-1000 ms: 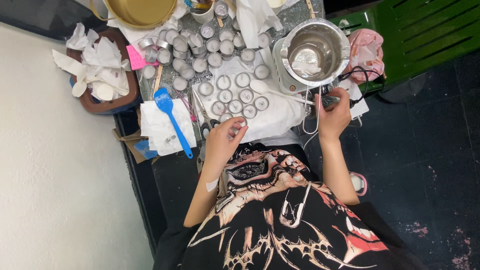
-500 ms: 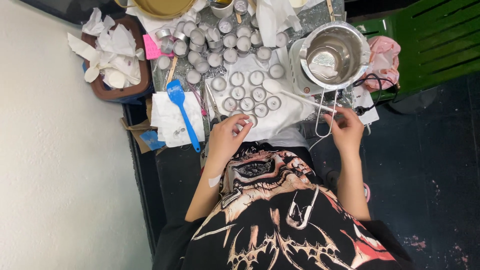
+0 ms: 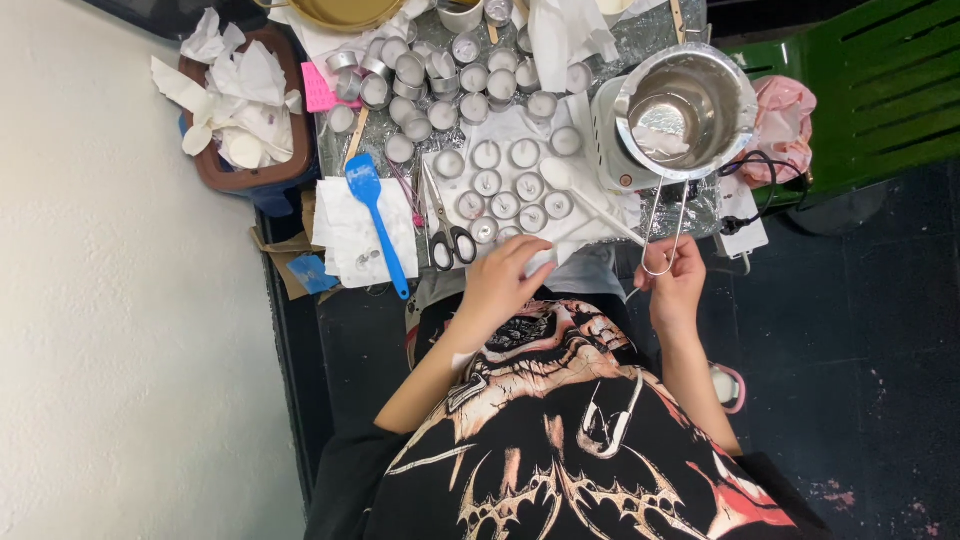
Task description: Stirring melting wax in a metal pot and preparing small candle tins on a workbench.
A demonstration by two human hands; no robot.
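Head view shows the left hand (image 3: 505, 285) pinching a tealight cup (image 3: 541, 262) at the desk's (image 3: 640, 30) six o'clock edge, the right hand (image 3: 675, 280) closed on a wick (image 3: 632, 293), seemingly mid-wicking, needing careful centring.

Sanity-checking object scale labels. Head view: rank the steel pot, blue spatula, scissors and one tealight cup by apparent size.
1. steel pot
2. blue spatula and scissors: similar length, too close to rank
3. tealight cup, clearly smallest
All lie on the same table, so nearness matters little.
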